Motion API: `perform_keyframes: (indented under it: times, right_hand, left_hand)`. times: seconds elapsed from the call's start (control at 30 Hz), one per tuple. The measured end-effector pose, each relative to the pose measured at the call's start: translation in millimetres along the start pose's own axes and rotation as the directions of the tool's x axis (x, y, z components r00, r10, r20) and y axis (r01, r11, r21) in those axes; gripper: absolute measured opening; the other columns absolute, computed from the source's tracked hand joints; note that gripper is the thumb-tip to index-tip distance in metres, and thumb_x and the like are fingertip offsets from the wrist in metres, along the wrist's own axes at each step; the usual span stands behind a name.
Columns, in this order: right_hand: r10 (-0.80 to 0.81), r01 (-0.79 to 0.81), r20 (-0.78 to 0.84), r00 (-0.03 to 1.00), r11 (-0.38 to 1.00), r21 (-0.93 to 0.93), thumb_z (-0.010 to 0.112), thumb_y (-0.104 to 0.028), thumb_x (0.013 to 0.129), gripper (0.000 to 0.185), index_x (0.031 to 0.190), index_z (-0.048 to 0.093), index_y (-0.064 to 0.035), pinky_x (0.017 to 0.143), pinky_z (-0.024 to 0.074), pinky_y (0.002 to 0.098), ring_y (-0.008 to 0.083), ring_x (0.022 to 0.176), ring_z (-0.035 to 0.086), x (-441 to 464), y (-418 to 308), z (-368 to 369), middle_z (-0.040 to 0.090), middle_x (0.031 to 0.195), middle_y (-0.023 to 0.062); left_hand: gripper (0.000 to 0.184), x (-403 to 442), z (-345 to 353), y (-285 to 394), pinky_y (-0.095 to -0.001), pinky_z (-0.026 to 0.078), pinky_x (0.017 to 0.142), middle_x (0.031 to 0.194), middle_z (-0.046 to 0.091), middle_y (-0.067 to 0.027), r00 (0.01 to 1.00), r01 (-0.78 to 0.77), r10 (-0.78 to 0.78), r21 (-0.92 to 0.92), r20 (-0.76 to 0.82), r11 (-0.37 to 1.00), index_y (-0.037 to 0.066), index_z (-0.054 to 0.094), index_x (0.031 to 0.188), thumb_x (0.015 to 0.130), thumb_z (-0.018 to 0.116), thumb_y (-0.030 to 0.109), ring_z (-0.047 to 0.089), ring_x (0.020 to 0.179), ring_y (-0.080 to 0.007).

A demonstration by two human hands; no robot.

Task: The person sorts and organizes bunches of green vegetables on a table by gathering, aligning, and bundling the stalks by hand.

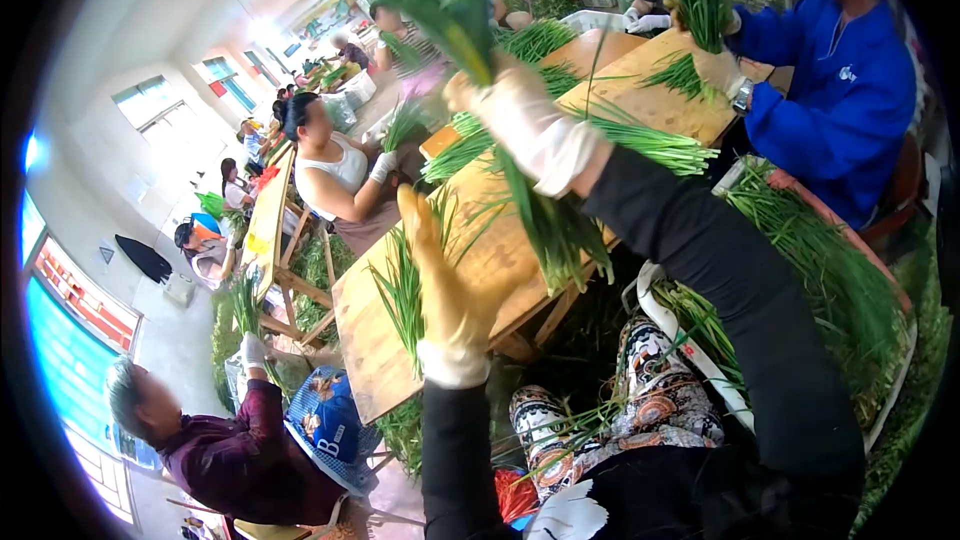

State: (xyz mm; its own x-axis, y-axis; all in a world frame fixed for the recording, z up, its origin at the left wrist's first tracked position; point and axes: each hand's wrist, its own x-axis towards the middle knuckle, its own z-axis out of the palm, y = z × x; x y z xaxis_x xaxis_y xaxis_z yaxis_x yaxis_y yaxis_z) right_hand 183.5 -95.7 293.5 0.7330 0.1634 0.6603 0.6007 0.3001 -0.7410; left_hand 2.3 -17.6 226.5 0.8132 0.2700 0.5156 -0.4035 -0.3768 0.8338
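My right hand (530, 125), in a pale glove, grips a large bunch of green chives (550, 225) above the wooden table. The leaves stick out above and below the fist, and the upper end is blurred. My left hand (452, 290), in a yellowish glove with a white cuff, is raised with fingers stretched and thumb apart, and holds nothing. Beside it, on the near left part of the wooden table (375, 380), lie loose chives (402, 290). More chives (650, 145) are spread across the table behind my right wrist.
A bin (705, 370) heaped with chives (810, 250) stands to my right. A co-worker in blue (830, 90) holds a bunch across the table; another in a white top (345, 165) works opposite. At lower left, a person in dark red (250, 450) sits beside a blue bag (330, 415).
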Motion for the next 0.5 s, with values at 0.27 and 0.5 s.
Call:
perform_keyframes:
  times: [0.27, 0.5]
  right_hand:
    - [0.061, 0.153, 0.556, 0.829, 0.932, -0.329, 0.068, -0.042, 0.066, 0.055, 0.103, 0.049, -0.0068, 0.079, 0.0399, 0.0364, 0.0256, 0.093, 0.052, -38.8, -40.4, 46.2, 0.053, 0.101, 0.0158]
    - [0.198, -0.661, 0.675, 0.711, 0.517, 0.544, 0.049, -0.023, 0.085, 0.034, 0.110, 0.048, 0.0005, 0.085, 0.0433, 0.0248, 0.0145, 0.095, 0.053, -65.3, 23.9, -46.7, 0.054, 0.106, 0.0070]
  left_hand:
    - [0.050, 69.3, 5.4, -51.7, -0.0294, 0.043, 0.079, 0.104, 0.049, -0.0068, 0.980, -0.161, 0.068, -0.551, -0.185, 0.819, 0.002, 0.040, 0.116, 0.074, 0.065, 0.016, 0.051, 0.091, -0.0166]
    - [0.047, 39.3, -75.7, -41.0, -0.0442, 0.039, 0.089, 0.071, 0.055, 0.0024, 0.993, -0.092, -0.005, -0.791, -0.119, 0.605, 0.007, 0.036, 0.123, 0.082, 0.054, 0.019, 0.056, 0.073, -0.0124]
